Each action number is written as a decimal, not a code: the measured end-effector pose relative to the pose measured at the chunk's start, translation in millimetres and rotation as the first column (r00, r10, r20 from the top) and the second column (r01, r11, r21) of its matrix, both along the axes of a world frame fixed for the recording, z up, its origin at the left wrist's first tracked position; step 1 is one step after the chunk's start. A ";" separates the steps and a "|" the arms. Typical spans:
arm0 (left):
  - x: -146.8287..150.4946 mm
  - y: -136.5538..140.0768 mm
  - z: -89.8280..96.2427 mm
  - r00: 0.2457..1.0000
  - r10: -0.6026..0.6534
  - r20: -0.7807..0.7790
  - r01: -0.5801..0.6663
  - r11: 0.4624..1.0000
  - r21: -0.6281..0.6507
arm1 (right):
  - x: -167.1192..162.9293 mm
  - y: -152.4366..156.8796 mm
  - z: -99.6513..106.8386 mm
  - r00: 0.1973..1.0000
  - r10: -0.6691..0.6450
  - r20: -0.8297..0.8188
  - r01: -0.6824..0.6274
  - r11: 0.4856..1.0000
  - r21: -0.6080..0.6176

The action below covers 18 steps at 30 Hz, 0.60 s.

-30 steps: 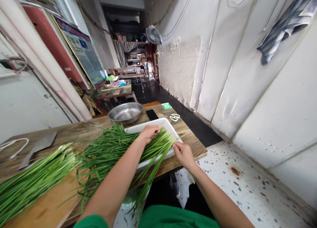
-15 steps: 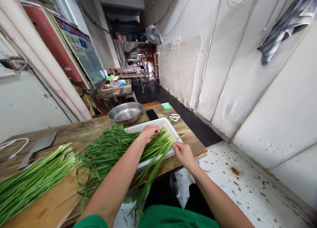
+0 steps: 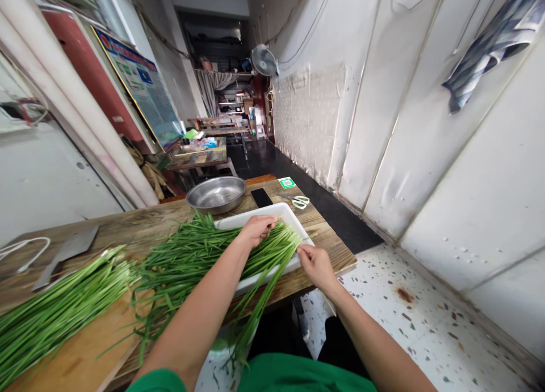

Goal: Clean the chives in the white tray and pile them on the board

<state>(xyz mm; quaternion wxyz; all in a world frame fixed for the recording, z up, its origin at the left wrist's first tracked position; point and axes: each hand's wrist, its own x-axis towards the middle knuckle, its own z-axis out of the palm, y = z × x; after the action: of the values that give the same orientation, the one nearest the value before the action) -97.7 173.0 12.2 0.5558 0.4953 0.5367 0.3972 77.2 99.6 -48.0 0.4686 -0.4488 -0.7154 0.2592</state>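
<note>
A heap of garlic chives (image 3: 187,256) lies across a white tray (image 3: 293,213), leaves spreading left and pale stem ends at the right. My left hand (image 3: 259,230) is closed over the heap, and a thin pale stalk end shows at its fingertips. At the tray's right rim, the fingers of my right hand (image 3: 315,262) pinch the pale ends of some chives. A few long leaves from these hang over the table's front edge. What lies inside each hand's fingers is partly hidden.
More chives (image 3: 72,307) rest on a wooden cutting board (image 3: 80,361) at left, beside a cleaver (image 3: 68,253) and a white cable (image 3: 36,258). Behind the tray are a steel basin (image 3: 216,194), a black phone (image 3: 261,198) and scissors (image 3: 300,202). A wall stands at right.
</note>
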 end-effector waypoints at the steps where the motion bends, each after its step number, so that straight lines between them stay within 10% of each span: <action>1: 0.6 -0.8 1.1 1.000 0.003 -0.004 -0.003 1.000 0.001 | -0.2 0.1 -0.2 1.000 -0.001 -0.001 0.001 1.000 0.003; 18: -0.9 1.4 -1.4 0.999 -0.017 -0.044 0.018 1.000 0.018 | 0.8 0.0 0.7 1.000 0.026 -0.001 -0.026 1.000 0.008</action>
<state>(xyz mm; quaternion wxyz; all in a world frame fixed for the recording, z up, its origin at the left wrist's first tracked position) -98.6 174.4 10.8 0.5426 0.5137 0.5408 0.3864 78.0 99.6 -47.2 0.4675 -0.4376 -0.7217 0.2629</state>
